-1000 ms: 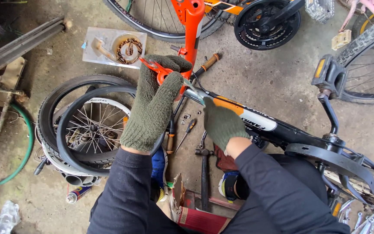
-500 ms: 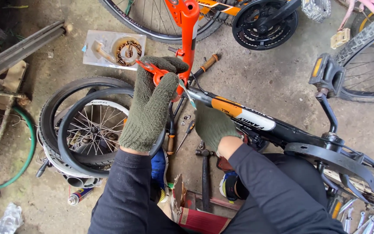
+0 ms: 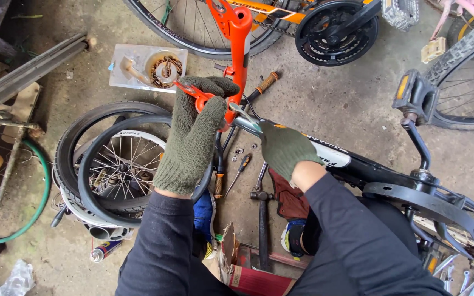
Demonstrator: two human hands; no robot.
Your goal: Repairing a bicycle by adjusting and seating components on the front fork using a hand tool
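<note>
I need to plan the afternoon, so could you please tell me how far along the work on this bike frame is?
Done: a wheel is off and lies on the floor. In hand: the left hand grips an orange part at the frame, and the right hand holds a metal tool against it. Left: small nuts, a screwdriver and a hammer lie loose on the floor.

left hand (image 3: 193, 134) slid slightly left on orange part (image 3: 201, 98) | right hand (image 3: 287, 148) shifted lower along black frame (image 3: 357, 164)

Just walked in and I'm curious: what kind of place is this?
Most likely a bicycle repair workshop: a spoked wheel on stacked tyres, a hammer and screwdriver on the concrete floor, bike frames all around.
</note>
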